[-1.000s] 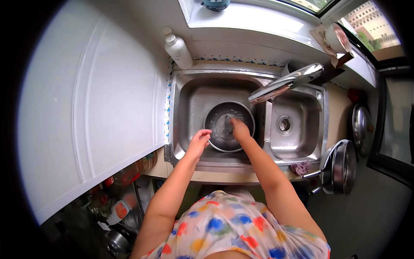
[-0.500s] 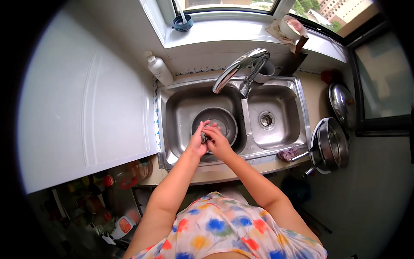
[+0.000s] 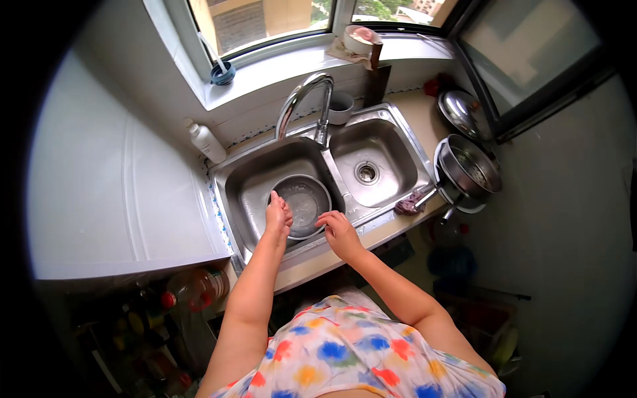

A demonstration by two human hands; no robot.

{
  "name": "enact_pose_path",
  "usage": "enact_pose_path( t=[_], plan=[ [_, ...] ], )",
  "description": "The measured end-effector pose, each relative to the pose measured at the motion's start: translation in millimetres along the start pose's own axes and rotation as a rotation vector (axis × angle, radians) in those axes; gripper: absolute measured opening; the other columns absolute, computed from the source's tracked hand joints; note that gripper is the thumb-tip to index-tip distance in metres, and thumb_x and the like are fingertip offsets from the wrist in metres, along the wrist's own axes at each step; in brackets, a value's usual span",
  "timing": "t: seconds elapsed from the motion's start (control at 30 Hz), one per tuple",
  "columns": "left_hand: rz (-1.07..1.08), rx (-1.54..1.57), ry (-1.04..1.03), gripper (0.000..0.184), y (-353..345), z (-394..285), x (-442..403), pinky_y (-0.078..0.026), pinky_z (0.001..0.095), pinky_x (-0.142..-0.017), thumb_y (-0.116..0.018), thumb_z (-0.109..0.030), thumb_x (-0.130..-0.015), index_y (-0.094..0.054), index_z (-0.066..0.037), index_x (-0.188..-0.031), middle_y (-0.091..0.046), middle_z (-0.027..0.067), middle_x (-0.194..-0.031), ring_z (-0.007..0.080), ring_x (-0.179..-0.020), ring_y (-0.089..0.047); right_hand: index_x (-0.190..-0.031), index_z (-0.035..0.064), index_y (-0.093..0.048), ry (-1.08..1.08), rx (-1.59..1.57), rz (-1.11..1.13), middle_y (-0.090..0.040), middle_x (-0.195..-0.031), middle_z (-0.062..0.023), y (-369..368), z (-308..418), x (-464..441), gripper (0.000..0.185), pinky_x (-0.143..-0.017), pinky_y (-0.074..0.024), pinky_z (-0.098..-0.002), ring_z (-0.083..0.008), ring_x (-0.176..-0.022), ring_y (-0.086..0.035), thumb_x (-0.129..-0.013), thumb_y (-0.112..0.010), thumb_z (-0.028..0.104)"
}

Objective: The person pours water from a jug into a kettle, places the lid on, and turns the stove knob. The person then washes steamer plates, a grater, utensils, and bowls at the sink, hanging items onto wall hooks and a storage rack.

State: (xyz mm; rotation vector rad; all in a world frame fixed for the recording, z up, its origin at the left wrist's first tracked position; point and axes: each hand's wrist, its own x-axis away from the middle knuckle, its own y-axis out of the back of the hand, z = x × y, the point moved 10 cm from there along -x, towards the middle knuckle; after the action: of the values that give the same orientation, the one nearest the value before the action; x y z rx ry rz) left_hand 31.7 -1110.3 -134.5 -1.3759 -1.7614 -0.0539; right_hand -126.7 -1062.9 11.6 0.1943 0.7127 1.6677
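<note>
A round metal basin (image 3: pixel 306 202) with some water in it stands in the left sink bowl (image 3: pixel 247 182). Over the basin's left rim is my left hand (image 3: pixel 279 215), thumb up and fingers curled in; what it holds, if anything, is hidden. My right hand (image 3: pixel 337 231) hovers by the basin's lower right rim, its fingers bent and slightly apart, with nothing visible in them. Behind the basin, the chrome faucet (image 3: pixel 304 85) arches above the sink.
The right sink bowl (image 3: pixel 388 156) has a drain. Pans (image 3: pixel 470 166) and a metal lid (image 3: pixel 458 111) lie at the right. A white bottle (image 3: pixel 208 142) stands behind left, a grey cup (image 3: pixel 340 107) behind the faucet, a purple scrubber (image 3: pixel 409 203) on the front edge.
The view has turned, shifting the sink leftward. My hands came together over the basin with a small dark item between them, then parted; that item no longer shows.
</note>
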Motion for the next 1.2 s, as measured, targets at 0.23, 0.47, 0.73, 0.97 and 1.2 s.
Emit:
enact_pose_path(
  t=[0.23, 0.47, 0.73, 0.97, 1.2],
  plan=[
    [0.054, -0.058, 0.168, 0.046, -58, 20, 28, -0.042, 0.0241, -0.046, -0.035, -0.058, -0.087, -0.048, -0.013, -0.088, -0.049, 0.0000, -0.066, 0.0119, -0.053, -0.048, -0.095, 0.0056, -0.058, -0.235, -0.161, 0.053, -0.055, -0.094, -0.0083, 24, -9, -2, 0.019, -0.072, -0.0459, -0.0312, -0.0239, -0.088, -0.055, -0.077, -0.056, -0.001],
    [0.424, -0.170, 0.244, 0.083, -163, 25, 53, -0.023, 0.0461, -0.102, -0.027, -0.066, -0.084, 0.001, -0.012, -0.141, -0.026, 0.0101, -0.141, 0.0238, -0.126, -0.030, -0.097, 0.0058, -0.059, -0.098, -0.076, -0.129, -0.055, -0.093, -0.0113, 59, -57, -49, 0.026, -0.076, -0.0477, -0.0333, -0.0270, -0.084, -0.058, -0.072, -0.065, 0.006],
    [0.036, -0.182, 0.061, 0.023, -127, 17, -20, -0.031, 0.0361, -0.096, -0.052, -0.024, -0.088, -0.052, -0.016, -0.109, -0.056, -0.0029, -0.107, 0.0111, -0.101, -0.050, -0.095, 0.0058, -0.058, 0.013, -0.064, -0.331, -0.052, -0.097, -0.0134, 139, -130, -198, 0.028, -0.081, -0.0431, -0.0350, -0.0297, -0.091, -0.053, -0.068, -0.061, -0.002],
    [-0.143, -0.309, -0.016, 0.025, -108, 1, -13, -0.041, 0.0293, -0.082, -0.060, -0.009, -0.080, -0.056, -0.014, -0.104, -0.055, -0.0012, -0.102, 0.0113, -0.091, -0.051, -0.106, 0.0106, -0.057, -0.096, 0.003, -0.115, -0.048, -0.108, -0.0133, 91, -180, -262, 0.040, -0.083, -0.0441, -0.0373, -0.0319, -0.097, -0.051, -0.067, -0.062, 0.001],
    [-0.079, -1.171, -0.451, 0.045, -112, -32, -11, -0.047, 0.0304, -0.079, -0.061, 0.006, -0.060, -0.060, -0.011, -0.101, -0.049, 0.0104, -0.108, 0.0219, -0.093, -0.054, -0.087, 0.0139, -0.061, 0.013, -0.097, 0.177, -0.047, -0.099, -0.0120, 70, -98, -135, 0.036, -0.070, -0.0465, -0.0402, -0.0352, -0.083, -0.055, -0.062, -0.052, -0.010]
  ],
)
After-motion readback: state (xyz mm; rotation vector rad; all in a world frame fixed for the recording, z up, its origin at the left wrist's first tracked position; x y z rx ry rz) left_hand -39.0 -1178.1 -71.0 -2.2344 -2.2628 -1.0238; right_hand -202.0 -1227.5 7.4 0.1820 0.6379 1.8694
